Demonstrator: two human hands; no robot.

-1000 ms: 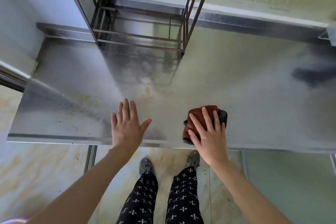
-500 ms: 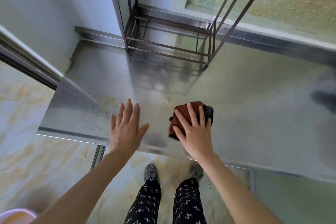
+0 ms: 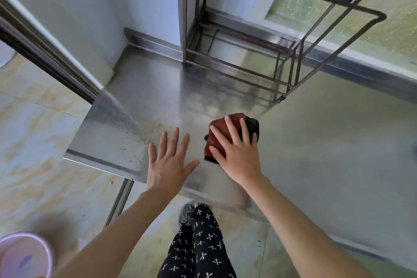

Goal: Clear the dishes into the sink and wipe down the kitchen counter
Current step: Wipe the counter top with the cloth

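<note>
**Wiping the counter toward its stained left end**

The right hand [image 3: 239, 156] presses a folded red cloth [image 3: 216, 135] flat on the steel counter [image 3: 327, 153], fingers straight and spread across it, just in front of the wire rack [image 3: 291, 67]. The left hand [image 3: 168, 162] lies palm down beside it near the front edge, fingers straight and slightly apart, holding nothing.

Yellowish marks [image 3: 153, 127] show just beyond the left fingertips, so the next strokes should probably run over that patch with firm, even pressure. The left hand would need lifting out of the way, and overlapping passes would help keep streaks down. No dishes are in view on this stretch.

Compared with 1 second ago, the cloth and right hand sit further left relative to the rack's front leg and nearer the left hand, which has hardly shifted.
</note>
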